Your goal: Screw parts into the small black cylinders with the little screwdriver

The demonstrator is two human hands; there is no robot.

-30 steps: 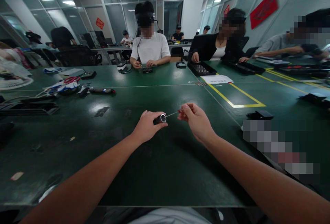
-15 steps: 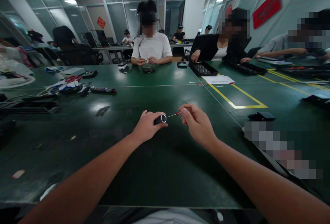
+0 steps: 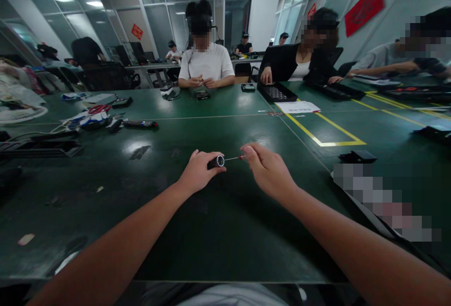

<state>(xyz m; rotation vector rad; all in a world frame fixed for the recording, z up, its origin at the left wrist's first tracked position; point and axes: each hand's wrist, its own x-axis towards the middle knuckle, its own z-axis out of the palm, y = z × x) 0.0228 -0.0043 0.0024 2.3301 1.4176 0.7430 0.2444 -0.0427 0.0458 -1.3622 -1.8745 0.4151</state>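
My left hand [image 3: 198,170] is closed around a short black cylinder [image 3: 215,161] with a bright metal ring at its open end, which points right. It resembles a small flashlight, though most of it is hidden in my fingers. A screwdriver [image 3: 232,158] with a thin metal shaft and a red part by the handle lies in the grip of my right hand [image 3: 266,165]. Its shaft runs left and its tip meets the ringed end of the cylinder. How deep the tip goes in, I cannot tell. Both hands are above the green table [image 3: 225,231].
Left of my hands lie a dark pen-like tool [image 3: 141,124], red-handled pliers or scissors [image 3: 98,109] and cables. A black bracket-like piece [image 3: 357,157] sits at the right, near yellow tape [image 3: 341,145]. Across the table, people work beside a black tray [image 3: 278,92].
Both hands, with the cylinder and screwdriver, have shifted very slightly left. My right fingers have turned a little around the screwdriver handle.
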